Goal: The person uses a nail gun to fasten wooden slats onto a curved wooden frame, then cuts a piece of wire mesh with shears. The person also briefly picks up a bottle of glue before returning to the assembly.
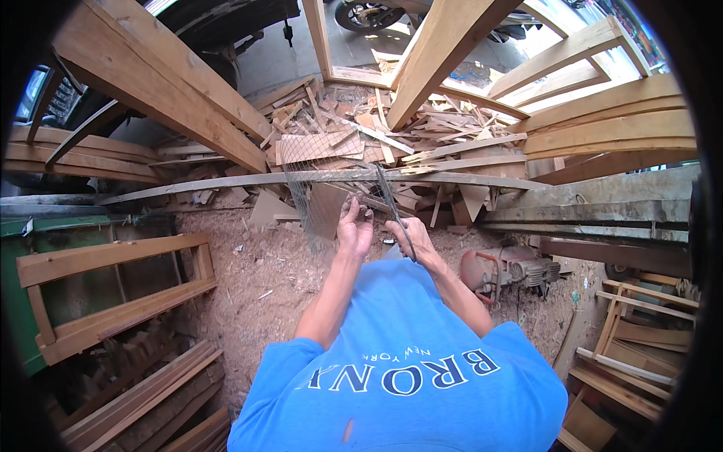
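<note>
My left hand is raised in front of my chest, palm turned up, its fingers curled in. Whatever is between those fingers is too small to make out. Close beside it, my right hand is closed around a long, thin, dark strip, possibly a blade or band, that slants up and away to the left. Its exact kind does not show. A sheet of wire mesh hangs just beyond my left hand; whether the hand touches it, I cannot tell.
A narrow wooden rail crosses ahead of my hands, with piled wood scraps behind it. Thick timber beams slant in from above. A red motor-driven machine sits on the sawdust floor at right. A wooden frame leans at left.
</note>
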A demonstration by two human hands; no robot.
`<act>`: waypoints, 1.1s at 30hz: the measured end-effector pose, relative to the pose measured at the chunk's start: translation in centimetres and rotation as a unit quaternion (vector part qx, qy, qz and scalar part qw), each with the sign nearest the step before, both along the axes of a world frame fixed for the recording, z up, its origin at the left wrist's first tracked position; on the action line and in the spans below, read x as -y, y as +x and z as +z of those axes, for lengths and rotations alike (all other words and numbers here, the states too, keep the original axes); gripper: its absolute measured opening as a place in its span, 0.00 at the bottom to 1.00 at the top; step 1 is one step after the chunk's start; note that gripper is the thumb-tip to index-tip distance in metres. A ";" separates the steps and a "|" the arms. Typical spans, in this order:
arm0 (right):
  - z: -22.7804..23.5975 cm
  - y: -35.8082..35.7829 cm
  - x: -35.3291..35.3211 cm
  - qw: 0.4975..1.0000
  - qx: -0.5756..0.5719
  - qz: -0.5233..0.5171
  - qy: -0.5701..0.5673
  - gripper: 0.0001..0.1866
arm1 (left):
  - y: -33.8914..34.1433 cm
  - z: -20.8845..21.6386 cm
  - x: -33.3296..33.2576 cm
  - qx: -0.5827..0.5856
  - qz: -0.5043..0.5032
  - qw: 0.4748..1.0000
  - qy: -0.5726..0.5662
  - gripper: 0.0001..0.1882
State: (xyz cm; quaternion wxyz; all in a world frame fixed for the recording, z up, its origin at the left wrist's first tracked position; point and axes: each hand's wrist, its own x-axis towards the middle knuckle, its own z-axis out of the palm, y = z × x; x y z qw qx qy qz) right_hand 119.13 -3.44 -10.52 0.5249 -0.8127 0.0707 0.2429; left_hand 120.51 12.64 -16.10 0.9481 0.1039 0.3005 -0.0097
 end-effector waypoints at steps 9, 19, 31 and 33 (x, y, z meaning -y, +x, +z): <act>-0.6 0.4 -0.4 1.000 0.003 -0.025 0.000 0.28 | 0.3 -0.1 0.6 0.003 0.003 1.000 -0.026 0.10; -0.9 0.4 0.4 1.000 -0.004 -0.019 -0.001 0.28 | 0.1 -0.9 1.1 -0.005 -0.005 1.000 -0.027 0.10; -0.7 0.7 0.4 0.999 -0.031 0.009 -0.011 0.27 | 0.0 -1.7 0.7 -0.026 0.015 0.999 -0.042 0.11; -0.3 0.5 0.6 0.996 -0.081 -0.005 0.033 0.27 | -0.2 -1.8 0.7 -0.020 0.011 0.999 -0.035 0.11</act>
